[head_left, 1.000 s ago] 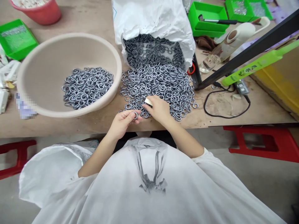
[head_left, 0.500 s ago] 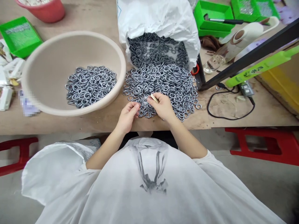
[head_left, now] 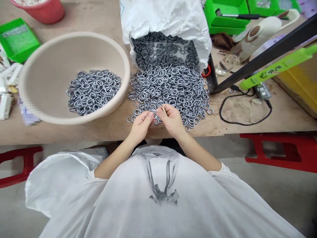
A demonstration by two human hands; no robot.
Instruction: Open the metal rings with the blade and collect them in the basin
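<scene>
A heap of small grey metal rings (head_left: 168, 86) spills from a white sack (head_left: 163, 19) onto the wooden table (head_left: 247, 119). My left hand (head_left: 141, 125) and my right hand (head_left: 170, 119) meet at the heap's near edge, fingertips almost touching. The left fingers pinch a ring at the heap's edge. The right hand holds a small pale flat piece (head_left: 163, 107) between thumb and fingers. A wide beige basin (head_left: 32, 66) to the left holds a smaller pile of the same rings (head_left: 92, 91).
Green trays (head_left: 17, 39) (head_left: 228, 16) sit at the far left and far right, a red tub (head_left: 42, 10) at the back left. A black bar (head_left: 262, 56), a black cable (head_left: 245, 112) and a tape roll (head_left: 260, 29) lie at the right. Red stools (head_left: 279, 152) stand under the table.
Both hands have drawn together at the near edge of the heap. The left hand moved right, closer to the right hand's fingertips.
</scene>
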